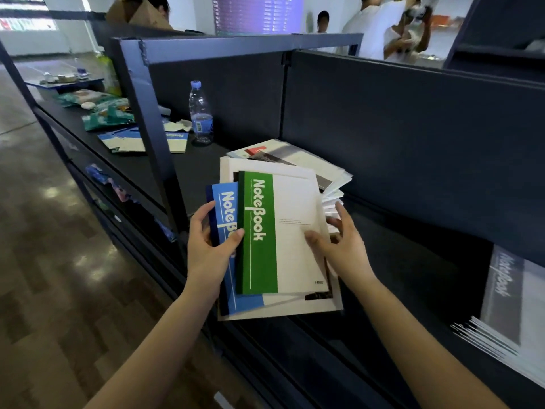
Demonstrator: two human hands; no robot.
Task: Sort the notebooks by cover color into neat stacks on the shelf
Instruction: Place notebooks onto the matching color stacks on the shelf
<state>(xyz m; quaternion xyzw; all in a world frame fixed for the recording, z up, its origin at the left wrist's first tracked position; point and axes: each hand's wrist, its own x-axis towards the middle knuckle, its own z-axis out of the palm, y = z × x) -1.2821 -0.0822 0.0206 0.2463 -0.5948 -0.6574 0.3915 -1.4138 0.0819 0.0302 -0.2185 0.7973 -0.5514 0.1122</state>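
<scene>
1. Dark shelf (407,237) boards run beneath your forearms; your left hand (211,246) grips the blue notebook (225,211) by its spine, thumb on its cover.
2. Just right of that thumb, the green notebook (265,231) overlaps the blue one on a white pile (295,308).
3. Your right hand (339,246) is spread loose, thumb touching the green notebook's white part.
4. Beyond your fingers, fanned notebooks (306,160) lie; a water bottle (201,113) stands farther left.
</scene>
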